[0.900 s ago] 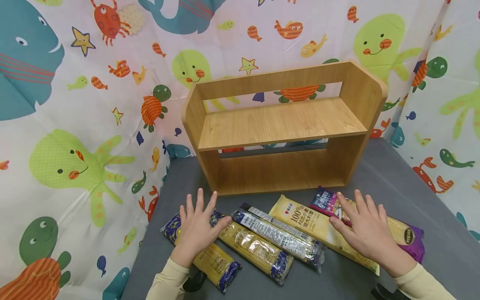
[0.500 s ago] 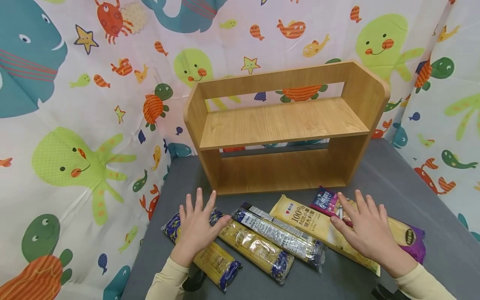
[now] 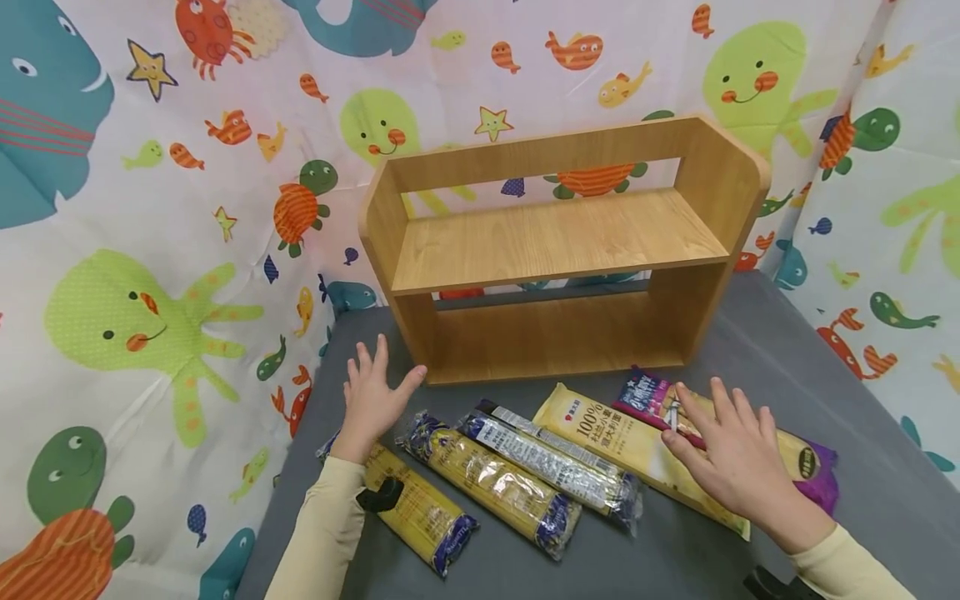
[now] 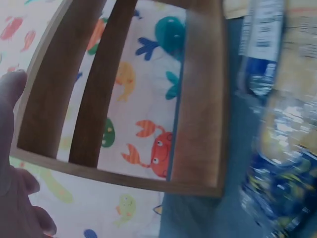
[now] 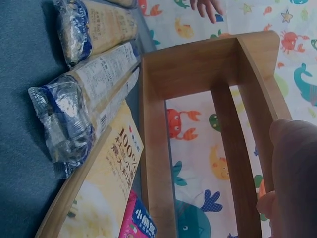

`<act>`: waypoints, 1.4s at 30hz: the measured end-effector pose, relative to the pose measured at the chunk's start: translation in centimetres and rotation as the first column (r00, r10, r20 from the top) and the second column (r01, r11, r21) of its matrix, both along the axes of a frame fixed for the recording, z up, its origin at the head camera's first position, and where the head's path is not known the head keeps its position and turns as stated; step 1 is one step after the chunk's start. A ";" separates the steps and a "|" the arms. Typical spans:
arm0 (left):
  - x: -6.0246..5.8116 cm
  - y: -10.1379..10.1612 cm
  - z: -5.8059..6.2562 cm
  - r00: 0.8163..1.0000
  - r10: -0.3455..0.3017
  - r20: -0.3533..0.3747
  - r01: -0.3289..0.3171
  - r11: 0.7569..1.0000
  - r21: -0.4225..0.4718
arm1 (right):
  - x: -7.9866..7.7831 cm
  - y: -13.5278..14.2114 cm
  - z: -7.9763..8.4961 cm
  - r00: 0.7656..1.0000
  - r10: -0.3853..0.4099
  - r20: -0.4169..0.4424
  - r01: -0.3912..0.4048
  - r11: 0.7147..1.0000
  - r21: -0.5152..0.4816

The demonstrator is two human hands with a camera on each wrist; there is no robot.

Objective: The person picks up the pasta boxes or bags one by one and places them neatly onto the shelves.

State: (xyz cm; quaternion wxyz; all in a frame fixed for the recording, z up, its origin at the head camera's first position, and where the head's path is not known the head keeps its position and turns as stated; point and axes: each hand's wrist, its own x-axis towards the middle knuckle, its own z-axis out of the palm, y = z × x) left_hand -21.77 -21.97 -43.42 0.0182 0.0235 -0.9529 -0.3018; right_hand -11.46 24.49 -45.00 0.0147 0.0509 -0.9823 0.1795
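My left hand (image 3: 371,404), fingers spread, is above the far end of the leftmost yellow-and-blue pasta pack (image 3: 427,512), near the shelf's left front corner. With fingers straight and nothing held, my right hand (image 3: 738,458) hovers over the pale yellow pasta pack (image 3: 600,429) and the purple noodle pack (image 3: 813,471), partly covering both. Between the hands lie a second yellow-and-blue pasta pack (image 3: 491,475) and a clear pack with a white label (image 3: 551,458). Behind the packs stands a two-tier wooden shelf (image 3: 562,242). Edges of the hands show in the left wrist view and right wrist view.
A grey tabletop (image 3: 615,558) carries the shelf and the row of packs. A curtain (image 3: 420,50) printed with sea animals hangs behind the shelf and along both sides. Dark wrist straps (image 3: 381,495) sit on the sleeves.
My left hand has moved forward and slightly left, away from the second pack and towards the shelf. The right hand stays nearly where it was. The head view has shifted slightly.
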 end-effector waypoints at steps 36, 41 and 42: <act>-10.0 2.0 1.1 0.937 0.229 -0.263 -0.109 0.909 0.403 | -1.9 4.3 1.2 0.999 -0.018 0.045 0.017 0.999 0.041; -10.0 1.8 0.9 0.940 0.219 -0.261 -0.098 0.907 0.408 | -4.9 9.1 0.1 0.991 0.059 0.119 -0.058 0.998 -0.015; -10.0 1.7 0.9 0.940 0.218 -0.263 -0.097 0.908 0.406 | -5.4 10.2 -0.4 0.988 0.070 0.136 -0.067 0.997 -0.026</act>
